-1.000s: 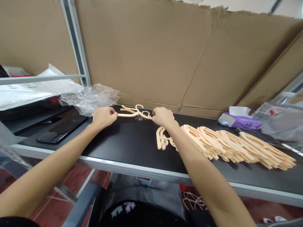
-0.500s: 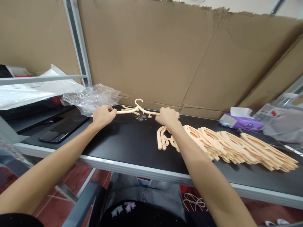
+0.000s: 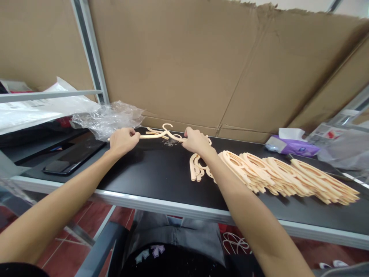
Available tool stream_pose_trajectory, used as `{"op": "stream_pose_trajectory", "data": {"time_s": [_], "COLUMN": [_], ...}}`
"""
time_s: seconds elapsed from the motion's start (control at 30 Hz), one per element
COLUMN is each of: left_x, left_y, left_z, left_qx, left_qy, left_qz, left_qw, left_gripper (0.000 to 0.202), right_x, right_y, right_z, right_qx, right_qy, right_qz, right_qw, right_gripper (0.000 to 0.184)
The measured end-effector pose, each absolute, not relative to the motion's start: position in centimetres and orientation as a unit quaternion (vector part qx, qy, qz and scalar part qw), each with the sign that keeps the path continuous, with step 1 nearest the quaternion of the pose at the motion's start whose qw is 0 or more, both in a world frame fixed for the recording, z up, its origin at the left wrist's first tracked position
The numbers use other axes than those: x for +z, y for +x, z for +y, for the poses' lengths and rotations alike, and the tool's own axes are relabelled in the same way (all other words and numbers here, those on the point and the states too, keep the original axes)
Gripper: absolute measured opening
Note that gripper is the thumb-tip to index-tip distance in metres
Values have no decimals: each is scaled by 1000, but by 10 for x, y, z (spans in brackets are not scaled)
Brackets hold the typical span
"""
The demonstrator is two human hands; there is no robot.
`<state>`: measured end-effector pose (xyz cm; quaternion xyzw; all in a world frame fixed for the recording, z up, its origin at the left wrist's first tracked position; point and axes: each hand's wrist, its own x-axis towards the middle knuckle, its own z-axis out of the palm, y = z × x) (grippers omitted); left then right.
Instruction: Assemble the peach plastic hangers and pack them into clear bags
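Observation:
A cream plastic folding hanger (image 3: 154, 135) is stretched between my two hands near the back of the black tabletop, its hook pointing up and away. My left hand (image 3: 123, 141) is closed around the outer end of its left arm. My right hand (image 3: 197, 141) grips the right arm, hiding part of it; a curved cream end sticks out past the knuckles. Behind the hanger lie a few cream strips (image 3: 149, 130), next to small scraps (image 3: 170, 142) on the table. Below my right wrist rests a folded hanger (image 3: 193, 169), partly covered by my forearm.
Overlapping stacks of folded cream hangers (image 3: 276, 175) spread across the right side. Crumpled clear plastic (image 3: 112, 117) and a black phone (image 3: 73, 158) are at left. A purple tissue pack (image 3: 300, 147) stands at back right. Cardboard (image 3: 178, 69) walls the back.
My right hand has shifted inward, to the left, along the hanger's right arm, and a curved cream part now shows beyond it. My left hand keeps its hold. The view has shifted slightly.

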<state>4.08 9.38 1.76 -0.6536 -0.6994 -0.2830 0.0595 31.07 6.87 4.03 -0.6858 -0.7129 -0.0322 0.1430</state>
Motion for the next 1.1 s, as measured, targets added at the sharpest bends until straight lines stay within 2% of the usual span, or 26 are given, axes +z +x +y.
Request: {"op": "stream_pose_trajectory", "data": {"time_s": [0.1, 0.27, 0.4, 0.7, 0.8, 0.93, 1.1], "left_x": [16, 12, 5, -7, -7, -2, 2], "left_y": [40, 38, 38, 31, 31, 35, 42], "left_z": [95, 98, 104, 113, 113, 106, 98], "left_qx": [-278, -272, -255, -290, -303, -255, -239], "left_qy": [-659, -707, -756, -781, -790, -813, -812], "left_qz": [-696, -652, -603, -548, -530, -524, -532], "left_qw": [59, 21, -17, 68, 54, 21, 37], "left_gripper": [37, 36, 38, 31, 35, 39, 40], "right_x": [38, 36, 38, 39, 39, 41, 45], "right_y": [310, 314, 317, 320, 320, 319, 317], "right_z": [68, 72, 72, 69, 69, 70, 67], "right_qx": [-30, -3, -25, -56, -53, -45, -42], "right_qy": [-672, -674, -702, -701, -706, -720, -726], "right_qz": [-726, -727, -701, -702, -697, -683, -676], "right_qw": [146, 133, 120, 111, 112, 118, 119], "right_gripper": [50, 38, 37, 36, 36, 32, 30]}}
